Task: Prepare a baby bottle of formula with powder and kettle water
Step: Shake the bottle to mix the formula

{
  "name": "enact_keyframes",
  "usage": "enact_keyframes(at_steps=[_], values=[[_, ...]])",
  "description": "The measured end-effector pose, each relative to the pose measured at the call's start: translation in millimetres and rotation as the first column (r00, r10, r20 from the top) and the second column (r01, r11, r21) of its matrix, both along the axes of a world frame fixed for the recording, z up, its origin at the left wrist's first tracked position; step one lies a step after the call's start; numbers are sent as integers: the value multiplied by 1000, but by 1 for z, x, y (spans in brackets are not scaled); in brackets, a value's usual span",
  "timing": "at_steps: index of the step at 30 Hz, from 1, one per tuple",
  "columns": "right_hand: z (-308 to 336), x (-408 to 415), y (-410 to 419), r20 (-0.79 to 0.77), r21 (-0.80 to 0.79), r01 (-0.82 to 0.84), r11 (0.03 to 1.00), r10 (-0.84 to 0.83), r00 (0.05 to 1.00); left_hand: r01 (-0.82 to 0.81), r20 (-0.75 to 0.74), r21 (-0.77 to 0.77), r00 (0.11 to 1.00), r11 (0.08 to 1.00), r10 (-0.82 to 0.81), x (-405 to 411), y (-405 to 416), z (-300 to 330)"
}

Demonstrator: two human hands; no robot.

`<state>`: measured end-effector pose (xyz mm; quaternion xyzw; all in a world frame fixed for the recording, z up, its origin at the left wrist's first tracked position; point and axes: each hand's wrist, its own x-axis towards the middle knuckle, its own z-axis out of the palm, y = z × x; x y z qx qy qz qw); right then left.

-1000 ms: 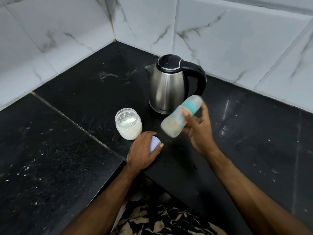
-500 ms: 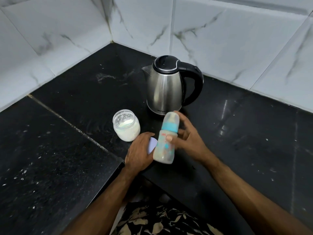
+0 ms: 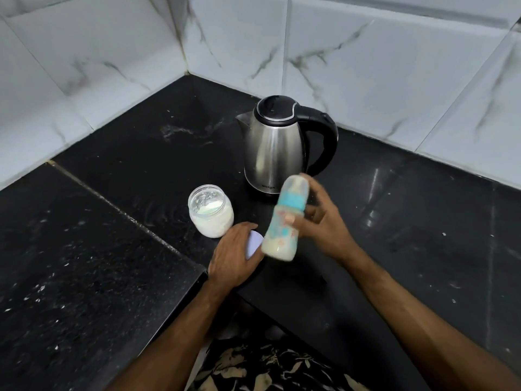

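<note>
The work surface is a black polished stone countertop (image 3: 118, 277) set into a corner of white marble-patterned wall tiles (image 3: 366, 66). A thin seam runs diagonally across the countertop's left part, and pale specks dot the stone there. The front edge steps inward near the middle, where patterned dark-and-cream fabric (image 3: 267, 371) shows below it.

The stainless-steel electric kettle with black lid and black handle (image 3: 275, 150) stands upright toward the back corner, spout to the left, handle to the right. The lidless clear glass jar of white powder (image 3: 211, 214) stands upright just in front of the kettle and to its left, apart from it.

The right hand (image 3: 321, 224) grips the clear baby bottle with turquoise collar and pale milky contents (image 3: 284, 221) — thumb across the front, fingers curled behind. The bottle is off the countertop, top tilted toward the kettle, and blurred.

The left hand (image 3: 234, 258) rests near the front edge, fingers curled over a pale lilac round lid (image 3: 253, 245) — just beside the bottle's base.

The countertop's right part and far left part carry nothing visible, offering open room.
</note>
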<state>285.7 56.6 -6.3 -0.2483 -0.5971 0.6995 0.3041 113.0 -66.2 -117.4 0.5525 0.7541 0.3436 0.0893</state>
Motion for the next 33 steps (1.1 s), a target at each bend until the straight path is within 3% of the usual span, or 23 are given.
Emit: enact_keyframes(at_steps=[3, 5, 7, 9, 11, 13, 15, 17, 20, 22, 24, 27, 29, 31, 33], values=[[10, -2, 19, -154, -246, 270, 931, -312, 938, -31, -49, 13, 998, 999, 32, 4, 0, 4], [8, -4, 17, -187, -323, 292, 900, -363, 913, -36, -46, 8, 998, 999, 37, 4, 0, 4], [0, -3, 1, -107, -250, 192, 949, -224, 969, -10, -37, -6, 999, 1000, 10, 1, 1, 1], [-10, 0, -15, 19, -71, -20, 997, 22, 1000, 23, 13, -30, 1000, 999, -23, -3, 1, -2], [-12, 0, -15, 44, -6, -68, 998, 69, 997, 30, 22, -35, 999, 999, -29, -4, 1, -2], [0, -3, -4, -47, -64, 101, 993, -104, 993, 6, -26, -8, 1000, 1000, -6, -1, 0, -1], [9, -7, 10, -151, -237, 259, 936, -299, 942, -25, -52, 9, 998, 1000, 25, 3, -1, 2], [7, -8, 11, -169, -284, 289, 914, -345, 923, -33, -45, 12, 998, 999, 33, 5, 0, 6], [-5, -3, -11, -26, -38, 46, 998, -47, 999, 36, -7, 11, 999, 999, -36, 0, 0, 4], [-11, 0, -19, 56, 47, -123, 991, 121, 991, 42, 47, -32, 998, 999, -41, -3, 1, 1], [-5, -2, -11, 10, 7, 3, 1000, -3, 1000, 4, 23, -28, 1000, 1000, -3, -2, 1, -1], [3, -5, 11, -127, -226, 301, 926, -335, 934, -28, -41, 3, 999, 1000, 28, 3, 0, 2], [1, -6, 12, -159, -320, 339, 885, -403, 901, -33, -42, 6, 999, 999, 33, 4, 0, 4], [-6, -5, -2, -84, -272, 254, 928, -286, 955, -16, -31, -11, 999, 1000, 15, 1, 1, 1], [-15, -1, -19, 44, -116, 32, 993, -27, 999, 13, 21, -55, 1000, 998, -12, -4, 3, -4]])
